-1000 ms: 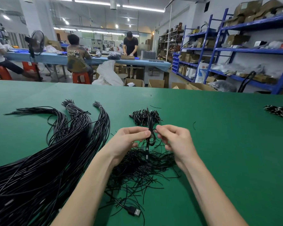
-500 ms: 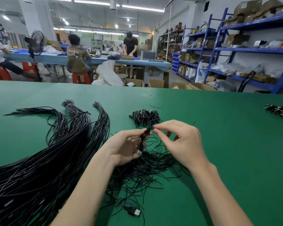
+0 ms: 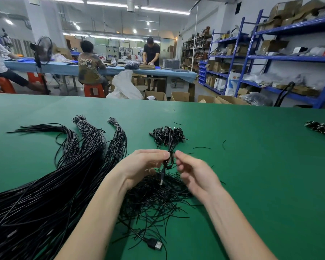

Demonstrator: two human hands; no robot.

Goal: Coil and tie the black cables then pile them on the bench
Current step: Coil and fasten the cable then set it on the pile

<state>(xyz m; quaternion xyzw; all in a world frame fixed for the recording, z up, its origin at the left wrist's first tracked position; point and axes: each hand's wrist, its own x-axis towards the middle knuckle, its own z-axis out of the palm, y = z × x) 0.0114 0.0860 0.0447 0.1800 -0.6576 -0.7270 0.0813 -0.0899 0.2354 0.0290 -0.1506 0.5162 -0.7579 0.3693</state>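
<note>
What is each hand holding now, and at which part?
The left hand pinches a small coiled black cable at the top of its loop. The right hand seems to hold nothing, fingers beside the coil.

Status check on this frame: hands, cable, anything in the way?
Left hand pinching small coiled black cable above green bench. Right hand beside the coil, grip unclear. Pile of tied black coils just beyond. Nothing in the way.

A cable-assembly workshop: a broad green-covered counter (image 3: 233,156) heaped with long black cables (image 3: 45,194), workers on orange plastic stools (image 3: 93,90) along a long blue-topped table (image 3: 64,66), blue steel shelving (image 3: 289,59) crammed with brown cardboard boxes (image 3: 273,46), fluorescent tube lights (image 3: 163,10) overhead.
</note>
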